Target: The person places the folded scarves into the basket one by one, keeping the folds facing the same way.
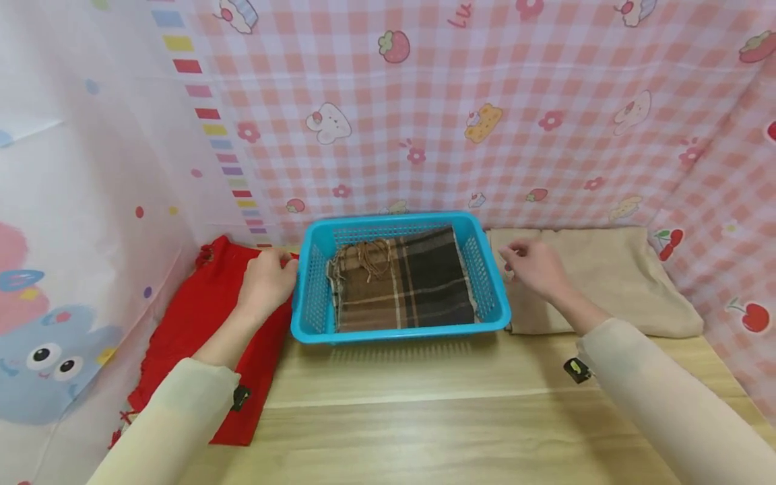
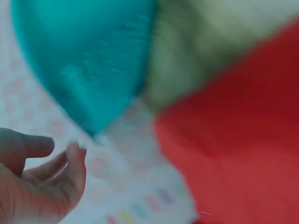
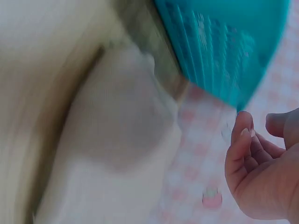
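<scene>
A blue plastic basket point(image 1: 400, 334) stands on the table against the backdrop. Inside it lies a folded brown and black plaid scarf point(image 1: 433, 276), its twisted fringe at the upper left. My left hand point(image 1: 267, 279) is beside the basket's left end, above a red fringed scarf point(image 1: 194, 323). In the left wrist view, a gap shows between its loosely bent fingers point(image 2: 77, 170) and the basket. Off the basket's right end, my right hand point(image 1: 536, 266) hovers over a folded beige cloth point(image 1: 612, 283). Its fingers are loosely curled, with nothing held.
A light wood table point(image 1: 418, 417) extends in front of the basket. Behind rises a pink checked curtain point(image 1: 448, 175), and a white printed sheet point(image 1: 103, 202) hangs on the left. Both wrist views are blurred.
</scene>
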A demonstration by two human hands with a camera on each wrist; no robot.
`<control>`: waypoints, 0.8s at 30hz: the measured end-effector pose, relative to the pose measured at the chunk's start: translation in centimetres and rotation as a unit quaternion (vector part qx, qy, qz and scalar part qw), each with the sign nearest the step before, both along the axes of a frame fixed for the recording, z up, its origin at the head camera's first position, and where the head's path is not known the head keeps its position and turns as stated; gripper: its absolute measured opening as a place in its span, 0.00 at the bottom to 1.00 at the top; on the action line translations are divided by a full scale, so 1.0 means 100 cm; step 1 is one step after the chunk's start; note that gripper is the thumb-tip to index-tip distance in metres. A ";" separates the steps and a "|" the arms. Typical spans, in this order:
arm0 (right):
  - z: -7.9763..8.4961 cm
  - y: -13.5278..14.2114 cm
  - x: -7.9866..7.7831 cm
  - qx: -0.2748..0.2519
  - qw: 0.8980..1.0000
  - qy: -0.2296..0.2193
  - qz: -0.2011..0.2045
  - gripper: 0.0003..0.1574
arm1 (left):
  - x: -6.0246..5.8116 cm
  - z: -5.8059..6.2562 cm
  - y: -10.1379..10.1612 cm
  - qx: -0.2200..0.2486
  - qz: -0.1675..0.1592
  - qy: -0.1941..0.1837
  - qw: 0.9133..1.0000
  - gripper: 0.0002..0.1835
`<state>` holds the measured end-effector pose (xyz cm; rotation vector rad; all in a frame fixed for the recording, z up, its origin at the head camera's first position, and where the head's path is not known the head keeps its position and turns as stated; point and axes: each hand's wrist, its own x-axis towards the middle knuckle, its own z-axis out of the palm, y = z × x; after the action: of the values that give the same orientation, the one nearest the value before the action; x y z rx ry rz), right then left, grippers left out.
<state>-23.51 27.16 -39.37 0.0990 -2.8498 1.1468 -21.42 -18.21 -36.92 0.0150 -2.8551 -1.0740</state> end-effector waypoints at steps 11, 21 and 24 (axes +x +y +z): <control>0.030 0.103 0.018 0.084 0.989 0.057 -0.105 0.41 | 0.039 0.042 0.146 0.155 -0.105 0.155 0.970 0.17; 0.015 0.169 0.020 0.105 0.984 0.052 -0.131 0.50 | 0.064 0.036 0.275 0.270 -0.224 0.088 0.933 0.34; 0.008 0.179 0.019 0.115 0.985 0.036 -0.121 0.53 | 0.071 0.028 0.309 0.276 -0.227 0.063 0.932 0.36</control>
<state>-21.60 45.09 -38.58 -0.1864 -2.8198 0.7515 -14.29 12.73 -34.10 -0.6739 -2.3954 -1.8500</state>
